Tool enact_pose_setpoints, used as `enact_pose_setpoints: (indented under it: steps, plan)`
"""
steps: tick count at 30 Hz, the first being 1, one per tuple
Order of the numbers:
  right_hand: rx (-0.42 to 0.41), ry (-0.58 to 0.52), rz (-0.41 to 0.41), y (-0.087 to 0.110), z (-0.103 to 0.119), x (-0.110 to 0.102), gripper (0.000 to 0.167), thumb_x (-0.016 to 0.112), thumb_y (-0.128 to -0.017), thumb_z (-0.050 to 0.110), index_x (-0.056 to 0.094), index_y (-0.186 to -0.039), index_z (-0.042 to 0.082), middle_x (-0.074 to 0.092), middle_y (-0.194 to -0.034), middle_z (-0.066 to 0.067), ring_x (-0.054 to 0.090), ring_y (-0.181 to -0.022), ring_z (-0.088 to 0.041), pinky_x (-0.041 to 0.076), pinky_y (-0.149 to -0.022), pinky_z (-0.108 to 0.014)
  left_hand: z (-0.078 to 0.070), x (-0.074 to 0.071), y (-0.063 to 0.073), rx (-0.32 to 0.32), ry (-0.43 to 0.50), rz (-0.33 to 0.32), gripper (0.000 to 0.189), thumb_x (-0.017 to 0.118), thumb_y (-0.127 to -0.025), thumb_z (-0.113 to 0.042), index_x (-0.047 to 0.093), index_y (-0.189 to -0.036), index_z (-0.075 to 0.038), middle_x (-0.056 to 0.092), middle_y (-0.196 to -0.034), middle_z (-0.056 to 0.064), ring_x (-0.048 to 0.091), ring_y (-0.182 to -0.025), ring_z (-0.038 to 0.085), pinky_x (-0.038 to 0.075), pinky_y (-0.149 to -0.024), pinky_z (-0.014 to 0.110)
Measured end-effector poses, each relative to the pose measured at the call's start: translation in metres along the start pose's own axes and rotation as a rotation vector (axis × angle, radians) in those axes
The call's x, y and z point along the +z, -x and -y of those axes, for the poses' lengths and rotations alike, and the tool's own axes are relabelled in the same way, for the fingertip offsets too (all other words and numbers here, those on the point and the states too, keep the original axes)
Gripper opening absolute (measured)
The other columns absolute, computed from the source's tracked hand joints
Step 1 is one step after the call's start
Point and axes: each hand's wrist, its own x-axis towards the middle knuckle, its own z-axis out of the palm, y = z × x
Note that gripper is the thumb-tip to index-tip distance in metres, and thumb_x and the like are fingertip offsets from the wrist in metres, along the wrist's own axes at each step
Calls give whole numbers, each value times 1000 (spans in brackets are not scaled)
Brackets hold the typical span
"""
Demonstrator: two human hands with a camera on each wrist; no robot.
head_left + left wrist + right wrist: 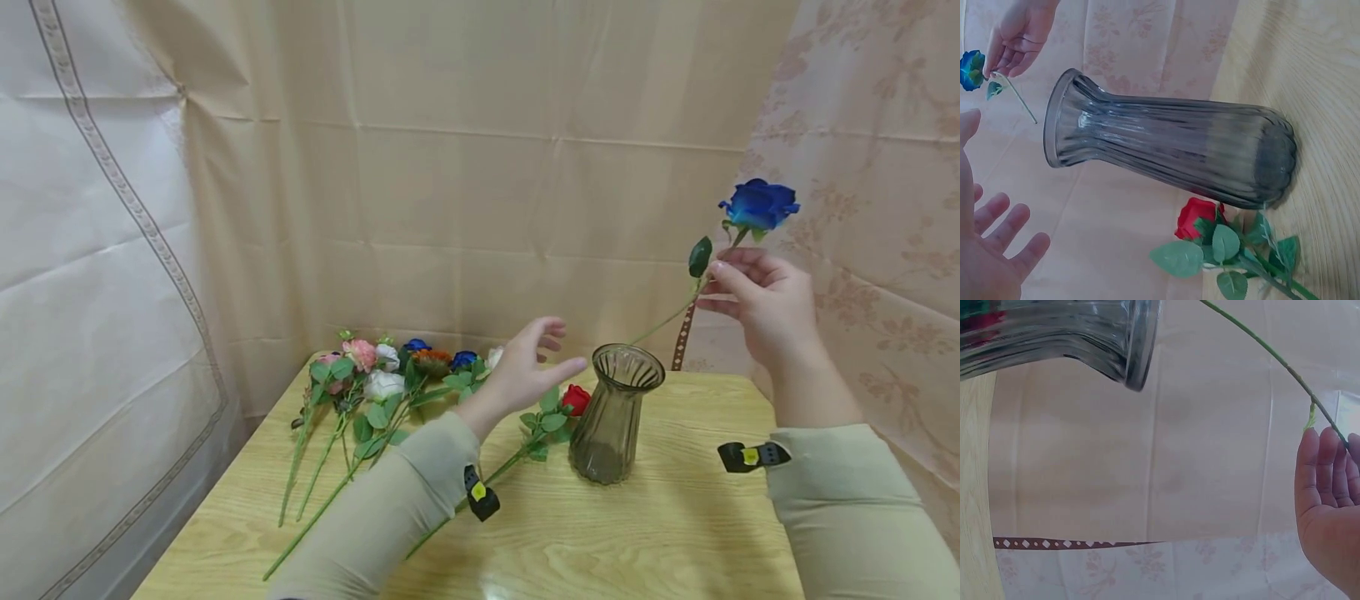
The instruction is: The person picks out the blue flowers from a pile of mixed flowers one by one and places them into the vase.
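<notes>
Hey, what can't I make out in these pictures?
Head view: one white flower, partly behind the left hand.
Left wrist view: stem end of the red rose, cut off by bottom edge.
Right wrist view: base of the vase, cut by left edge; stem tip of the blue rose, by top edge.

vase [607,433]: glossy glass gleaming below the gripping hand [774,310]
blue rose [759,205]: clothlike, above it
table [570,533]: smooth, glinting wood

Beyond the far edge of the bench [555,533], a creased beige cloth [465,192] was hung; past the right edge, flower-printed cloth [877,183] was seen.
</notes>
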Motion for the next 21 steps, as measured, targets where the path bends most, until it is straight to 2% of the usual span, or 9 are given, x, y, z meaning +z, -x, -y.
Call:
enact_pose_setpoints:
  steps: [8, 14, 21]
  plan:
    - [19, 15, -9, -3, 3, -5, 28, 76, -92, 8, 63, -115, -2, 69, -97, -9, 71, -77, -19, 61, -64, -33, -2, 9, -3, -38, 2, 8, 66, 74, -93, -47, 49, -146, -17, 57, -135, -5, 58, -118, 23, 51, -92, 33]
    - [18, 20, 8, -4, 1, -6, 26, 76, -92, 7, 64, -114, -2, 70, -96, -8, 71, -74, -19, 61, -63, -33, -1, 15, -3, -54, -20, 28, 70, 73, -92, -52, 48, -146, -17, 56, -135, -6, 58, -120, 23, 51, -93, 34]
    - [38, 144, 28, -1, -9, -6, 31, 74, -94, 11, 61, -118, -4, 72, -95, -4, 71, -73, -16, 60, -64, -31, 1, 22, -2, -77, -46, 57, 73, 71, -90, -58, 47, -148, -20, 55, -136, -9, 56, -121, 18, 51, -91, 34]
